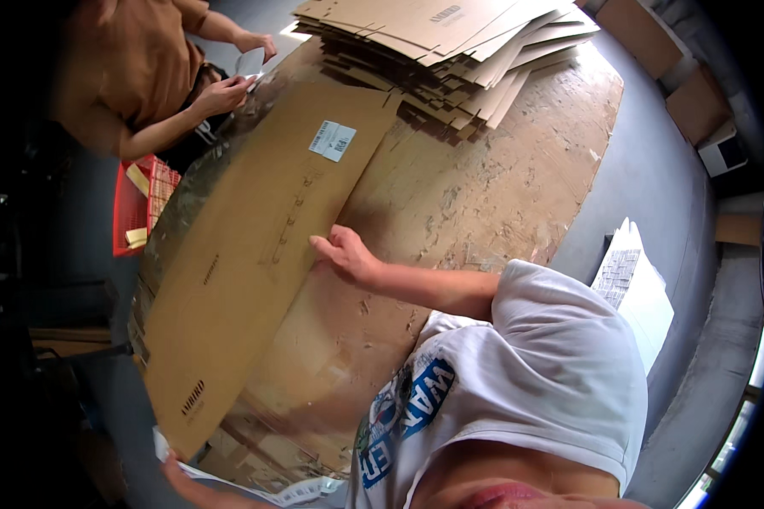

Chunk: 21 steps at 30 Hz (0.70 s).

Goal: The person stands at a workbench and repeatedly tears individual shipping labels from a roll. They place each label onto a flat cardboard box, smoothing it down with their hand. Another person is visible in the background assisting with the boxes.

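A long, flat brown cardboard box (238, 220) lies slantwise across the worktable, with dark print and a white label (332, 141) near its far end. Along its right edge, my right hand (348, 256) is closed, thumb on top, gripping the cardboard. At the near left corner is my left hand (173, 471), partly cut off from sight by the box's end. Its fingers are closed beside a small white piece of paper (160, 444) that sticks out at that corner. Whether they also pinch the cardboard I cannot tell.
A tall stack of flat cardboard boxes (450, 51) sits at the table's far end. The worn wooden tabletop (484, 195) is scuffed. Across the table, another person (136, 68) holds white paper (250, 64). A red basket (132, 212) stands beyond the left edge; white printed sheets (637, 288) are at right.
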Each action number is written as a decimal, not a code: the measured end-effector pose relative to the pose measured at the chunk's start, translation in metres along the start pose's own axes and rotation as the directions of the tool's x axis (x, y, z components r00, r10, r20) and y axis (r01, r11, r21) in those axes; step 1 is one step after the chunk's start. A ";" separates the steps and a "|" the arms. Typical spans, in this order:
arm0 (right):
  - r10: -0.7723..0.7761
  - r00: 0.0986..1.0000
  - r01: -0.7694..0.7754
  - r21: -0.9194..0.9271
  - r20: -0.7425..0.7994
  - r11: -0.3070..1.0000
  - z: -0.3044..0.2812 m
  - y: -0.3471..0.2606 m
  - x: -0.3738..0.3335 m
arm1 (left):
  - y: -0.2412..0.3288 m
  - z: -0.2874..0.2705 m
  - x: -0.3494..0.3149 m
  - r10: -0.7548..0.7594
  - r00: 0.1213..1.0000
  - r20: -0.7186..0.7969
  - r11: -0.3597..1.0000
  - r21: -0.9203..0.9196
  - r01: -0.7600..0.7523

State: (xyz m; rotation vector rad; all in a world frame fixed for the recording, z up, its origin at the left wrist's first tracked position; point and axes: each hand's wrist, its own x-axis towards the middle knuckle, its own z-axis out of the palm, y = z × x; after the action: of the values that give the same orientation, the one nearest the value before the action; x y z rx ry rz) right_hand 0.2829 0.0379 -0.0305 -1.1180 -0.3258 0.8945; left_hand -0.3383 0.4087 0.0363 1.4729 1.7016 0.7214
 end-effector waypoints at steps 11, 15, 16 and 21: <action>-0.702 0.526 0.557 -0.429 -0.480 0.711 -0.167 -0.166 -0.002 | 0.124 0.390 -0.323 -0.178 0.882 0.437 0.814 -0.439 0.382; -0.718 0.520 0.370 -0.635 -0.463 0.678 -0.230 -0.173 0.033 | 0.214 0.466 -0.395 0.272 0.691 0.670 0.884 -0.458 0.096; -0.646 0.549 0.351 -0.555 -0.530 0.754 -0.247 -0.201 0.045 | 0.220 0.463 -0.396 0.325 0.706 0.629 0.910 -0.411 -0.052; -0.655 0.381 -0.324 -0.758 -0.652 0.566 -0.349 -0.289 0.098 | 0.215 0.432 -0.382 0.367 0.794 0.484 0.930 -0.204 -0.305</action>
State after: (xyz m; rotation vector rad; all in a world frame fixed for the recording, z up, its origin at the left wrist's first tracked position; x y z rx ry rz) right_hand 0.6974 -0.1515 0.0519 -2.2454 0.1394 -0.3698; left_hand 0.1575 0.0449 0.0409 1.7191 0.9828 0.5250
